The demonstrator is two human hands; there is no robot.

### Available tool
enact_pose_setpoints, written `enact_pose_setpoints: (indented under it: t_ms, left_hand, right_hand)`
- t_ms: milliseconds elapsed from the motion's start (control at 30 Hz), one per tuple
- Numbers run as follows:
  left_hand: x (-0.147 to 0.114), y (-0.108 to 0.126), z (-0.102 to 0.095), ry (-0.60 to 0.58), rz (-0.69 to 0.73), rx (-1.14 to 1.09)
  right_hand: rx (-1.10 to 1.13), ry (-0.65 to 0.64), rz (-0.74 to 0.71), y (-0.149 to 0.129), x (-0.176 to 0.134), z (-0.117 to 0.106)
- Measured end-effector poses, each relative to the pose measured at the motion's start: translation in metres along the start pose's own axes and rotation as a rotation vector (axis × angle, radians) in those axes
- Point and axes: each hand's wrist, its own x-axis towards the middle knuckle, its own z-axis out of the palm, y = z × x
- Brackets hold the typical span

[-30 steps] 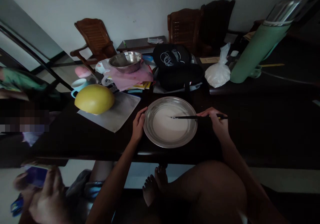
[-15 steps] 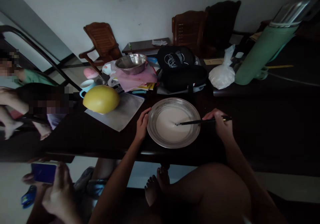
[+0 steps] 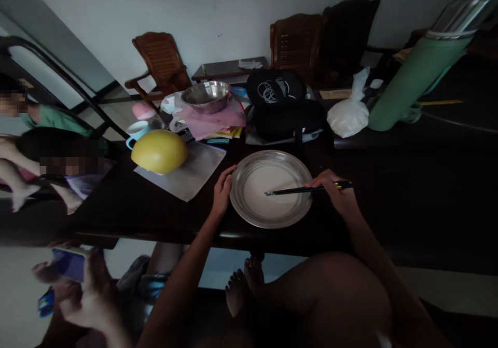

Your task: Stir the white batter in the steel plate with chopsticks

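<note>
Chopsticks [image 3: 290,190] farther left, in right fingers [image 3: 320,179]

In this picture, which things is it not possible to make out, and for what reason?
In the head view:
Floor of the bowl: covered by the white liquid.
Gripped part of the chopsticks: hidden inside the right hand.
Lower side of the mug: behind the yellow dome.
Anything shown on the phone: too blurred.

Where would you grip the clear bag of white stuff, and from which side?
Probably by the gathered neck of the bag, from above and the left: it stands up narrow over the bulging body, while the green flask sits close on the right.
</note>
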Motion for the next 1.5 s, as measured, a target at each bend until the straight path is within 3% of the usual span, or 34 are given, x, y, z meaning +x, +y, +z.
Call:
enact_pose_setpoints:
  t_ms: [67,233,433,633,833,1000,1067,1200,1400,1500]
  left_hand:
    - [0.0001,-0.0013,0.0002,0.001,-0.002,-0.004]
    - [0.0006,-0.0042,-0.0001,0.004,0.01,-0.006]
    - [0.0004,-0.0026,-0.0003,0.011,0.005,0.007]
    - [0.0002,-0.002,-0.0001,0.01,0.008,0.012]
    - [0.0003,0.0,0.0001,0.013,0.01,0.02]
    - [0.0002,-0.0003,0.0002,0.009,0.01,0.022]
    - [0.0007,-0.0012,0.0001,0.009,0.012,0.029]
    - [0.0011,-0.0025,0.0001,0.014,0.008,0.031]
    - [0.0001,-0.0015,0.0006,0.014,0.007,0.027]
    - [0.0003,-0.001,0.0007,0.016,0.013,0.025]
  right_hand:
    - [-0.049,-0.038,-0.014,0.0016,0.0003,0.0004]
    - [0.05,0.143,0.034,0.0001,-0.0013,-0.0008]
    - [-0.037,-0.057,0.008,-0.0039,-0.0011,0.002]
    - [0.065,0.16,0.059,-0.0035,-0.0009,0.0003]
    - [-0.009,-0.045,0.011,-0.0035,-0.0002,0.0015]
    - [0.051,0.153,0.057,-0.0037,-0.0008,-0.0002]
    - [0.064,0.126,0.05,-0.0048,-0.0011,0.0]
    - [-0.015,-0.053,0.023,-0.0045,-0.0003,0.001]
    - [0.05,0.131,0.049,-0.0042,-0.0005,-0.0003]
    - [0.057,0.041,0.046,-0.0052,-0.001,0.0006]
